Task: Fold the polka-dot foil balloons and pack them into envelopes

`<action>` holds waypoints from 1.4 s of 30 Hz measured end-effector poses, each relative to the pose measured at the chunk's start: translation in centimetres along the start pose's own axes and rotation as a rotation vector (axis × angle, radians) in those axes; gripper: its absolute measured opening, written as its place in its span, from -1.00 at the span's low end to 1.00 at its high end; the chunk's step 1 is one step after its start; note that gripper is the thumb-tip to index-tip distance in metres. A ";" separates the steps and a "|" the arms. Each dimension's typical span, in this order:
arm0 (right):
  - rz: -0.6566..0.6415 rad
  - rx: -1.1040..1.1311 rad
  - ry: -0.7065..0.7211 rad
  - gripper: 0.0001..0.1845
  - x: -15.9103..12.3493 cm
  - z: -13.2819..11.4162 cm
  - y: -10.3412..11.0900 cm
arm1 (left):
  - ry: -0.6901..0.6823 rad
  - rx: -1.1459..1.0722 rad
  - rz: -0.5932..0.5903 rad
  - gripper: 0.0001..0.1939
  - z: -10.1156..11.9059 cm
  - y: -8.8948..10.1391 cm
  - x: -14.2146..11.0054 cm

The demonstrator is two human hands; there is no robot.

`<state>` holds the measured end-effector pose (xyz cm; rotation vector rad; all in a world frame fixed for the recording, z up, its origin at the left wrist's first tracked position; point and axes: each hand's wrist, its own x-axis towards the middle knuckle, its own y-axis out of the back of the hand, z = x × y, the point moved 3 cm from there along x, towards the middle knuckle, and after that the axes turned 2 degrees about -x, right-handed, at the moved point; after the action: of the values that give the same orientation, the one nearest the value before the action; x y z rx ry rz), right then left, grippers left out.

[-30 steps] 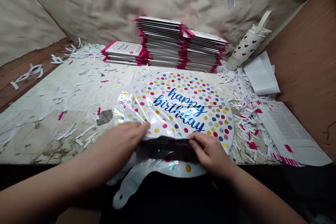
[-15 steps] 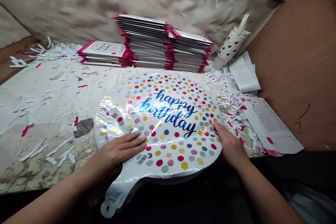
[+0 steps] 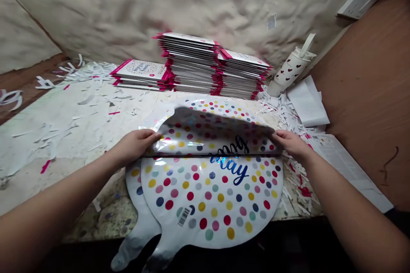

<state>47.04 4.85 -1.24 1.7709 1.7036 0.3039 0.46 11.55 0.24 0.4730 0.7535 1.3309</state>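
Observation:
A flat white foil balloon (image 3: 198, 196) with coloured dots, a barcode and part of its blue "happy birthday" lettering lies nearest me. Its far part is raised and bent along a straight crosswise crease, with a dark fold of foil along the top. My left hand (image 3: 139, 145) pinches the raised part at its left edge, fingers closed. At the right edge my right hand (image 3: 293, 145) grips it between thumb and fingers. Beneath lies another dotted foil balloon (image 3: 133, 198), showing at the left and at the far side; both tails hang over the table's front edge.
Behind stand tall stacks of pink-edged packets (image 3: 192, 64) and a shorter packet pile (image 3: 141, 70). At the right are a heart-patterned tumbler (image 3: 290, 70), paper strips (image 3: 282, 113), a white sheet (image 3: 309, 102) and printed cards (image 3: 346, 162). More paper scraps (image 3: 72, 70) litter the left.
Both hands have moved from lying on the balloon to pinching its sides. The far part is now lifted and bent, covering much of the lettering, and a second tail shows.

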 end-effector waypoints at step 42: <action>0.315 -0.009 0.431 -0.36 -4.4 -16.1 -7.8 | -0.482 0.527 -0.138 -0.12 10.1 -15.1 -6.2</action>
<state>30.84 4.87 7.60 2.0759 1.6872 0.8843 17.79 3.60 -2.07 1.0970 0.7075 0.8265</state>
